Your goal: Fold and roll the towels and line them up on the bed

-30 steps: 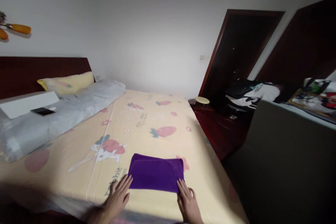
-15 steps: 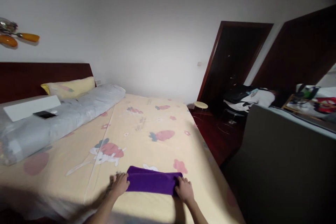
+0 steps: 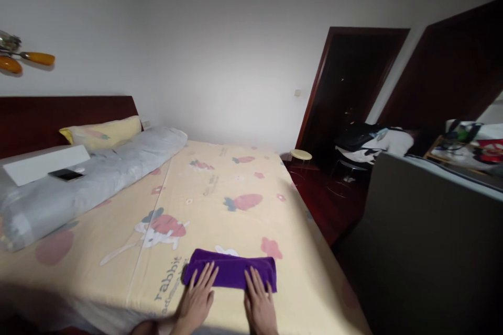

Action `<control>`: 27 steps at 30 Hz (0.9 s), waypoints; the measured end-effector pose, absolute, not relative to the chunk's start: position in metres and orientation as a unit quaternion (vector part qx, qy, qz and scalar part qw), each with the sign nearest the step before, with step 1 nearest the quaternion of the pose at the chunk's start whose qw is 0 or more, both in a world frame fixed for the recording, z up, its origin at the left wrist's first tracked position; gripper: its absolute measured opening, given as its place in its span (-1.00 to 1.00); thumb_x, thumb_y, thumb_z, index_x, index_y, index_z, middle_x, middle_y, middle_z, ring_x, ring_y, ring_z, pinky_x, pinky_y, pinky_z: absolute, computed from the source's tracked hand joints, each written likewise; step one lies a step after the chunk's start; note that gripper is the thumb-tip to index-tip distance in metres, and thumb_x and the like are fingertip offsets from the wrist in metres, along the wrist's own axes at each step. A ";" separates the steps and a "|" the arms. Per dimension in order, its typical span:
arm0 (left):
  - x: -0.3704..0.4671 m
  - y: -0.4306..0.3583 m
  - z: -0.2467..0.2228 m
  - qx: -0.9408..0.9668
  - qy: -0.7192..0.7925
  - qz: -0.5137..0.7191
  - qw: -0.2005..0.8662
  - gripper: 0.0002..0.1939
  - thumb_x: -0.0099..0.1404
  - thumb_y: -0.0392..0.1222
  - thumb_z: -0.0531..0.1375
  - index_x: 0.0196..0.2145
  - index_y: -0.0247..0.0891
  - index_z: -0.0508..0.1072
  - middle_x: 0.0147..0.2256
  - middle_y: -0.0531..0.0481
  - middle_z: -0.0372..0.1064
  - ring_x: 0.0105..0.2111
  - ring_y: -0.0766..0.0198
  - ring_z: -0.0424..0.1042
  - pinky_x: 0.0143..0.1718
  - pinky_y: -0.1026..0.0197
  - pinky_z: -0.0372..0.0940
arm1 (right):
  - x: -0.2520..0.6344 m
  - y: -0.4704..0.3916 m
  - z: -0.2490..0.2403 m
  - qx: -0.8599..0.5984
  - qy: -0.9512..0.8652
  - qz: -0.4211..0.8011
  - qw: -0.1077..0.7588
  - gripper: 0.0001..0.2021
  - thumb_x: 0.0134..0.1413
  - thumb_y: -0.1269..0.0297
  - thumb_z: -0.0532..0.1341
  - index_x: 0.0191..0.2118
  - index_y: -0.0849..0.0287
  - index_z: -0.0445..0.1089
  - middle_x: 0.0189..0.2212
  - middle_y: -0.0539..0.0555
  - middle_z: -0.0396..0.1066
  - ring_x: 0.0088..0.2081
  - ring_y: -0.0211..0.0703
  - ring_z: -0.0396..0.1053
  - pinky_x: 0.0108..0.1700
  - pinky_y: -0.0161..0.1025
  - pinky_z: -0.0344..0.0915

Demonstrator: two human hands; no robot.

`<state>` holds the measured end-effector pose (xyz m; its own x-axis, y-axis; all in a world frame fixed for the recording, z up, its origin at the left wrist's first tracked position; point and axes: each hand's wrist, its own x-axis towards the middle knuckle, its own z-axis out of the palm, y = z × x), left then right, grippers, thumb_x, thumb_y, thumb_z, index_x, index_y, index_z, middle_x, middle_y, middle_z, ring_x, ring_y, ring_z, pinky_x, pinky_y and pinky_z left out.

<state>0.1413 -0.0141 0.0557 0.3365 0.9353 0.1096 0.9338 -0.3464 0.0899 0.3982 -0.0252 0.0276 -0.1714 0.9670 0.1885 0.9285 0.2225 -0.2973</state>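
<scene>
A folded purple cloth lies as a flat strip on the yellow patterned bed sheet, near the front of the bed. Flat on the cloth's left part rest the spread fingers of my left hand. My right hand lies with its fingers stretched over the cloth's right part. Both palms are just below the cloth's near edge, and neither hand grips it.
A grey rolled quilt lies along the bed's left side, with a white box and a phone on it. Behind is a yellow pillow. A round stool and dark panel stand at the right.
Both hands have let go of the cloth's ends and moved inward, now lying flat on it with fingers spread. The cloth's ends are now uncovered.
</scene>
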 end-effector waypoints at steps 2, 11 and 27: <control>0.109 -0.017 0.053 0.809 0.582 0.080 -0.006 -0.28 0.31 -0.29 -0.11 0.33 0.12 -0.29 0.36 0.17 -0.16 0.33 0.17 -0.05 0.31 -0.10 -0.13 | 0.430 -0.031 0.025 -0.643 -0.745 0.044 0.171 -0.44 0.25 0.19 -0.09 0.34 -0.12 -0.12 0.34 0.01 -0.05 0.33 0.02 -0.02 0.28 0.19 -0.01; 0.093 0.026 0.100 0.775 0.626 0.033 0.086 -0.43 0.21 -0.43 -0.09 0.11 -0.08 0.35 0.17 0.00 0.34 0.19 0.25 0.22 0.22 0.07 -0.03 | 0.455 0.009 0.087 -0.659 -0.739 0.069 0.124 -0.61 0.18 0.30 -0.06 0.04 0.02 0.36 0.06 0.11 0.42 0.11 -0.04 0.31 0.15 0.02 0.07; 0.176 0.087 0.098 0.809 0.579 0.006 0.097 -0.26 0.15 -0.41 -0.05 0.31 -0.21 0.05 0.35 0.02 -0.04 0.34 0.27 -0.11 0.32 0.08 -0.14 | 0.384 0.073 0.094 -0.619 -0.773 0.102 0.092 -0.40 0.14 0.41 -0.07 0.32 0.11 0.02 0.32 0.08 0.05 0.34 -0.07 -0.03 0.32 -0.02 -0.08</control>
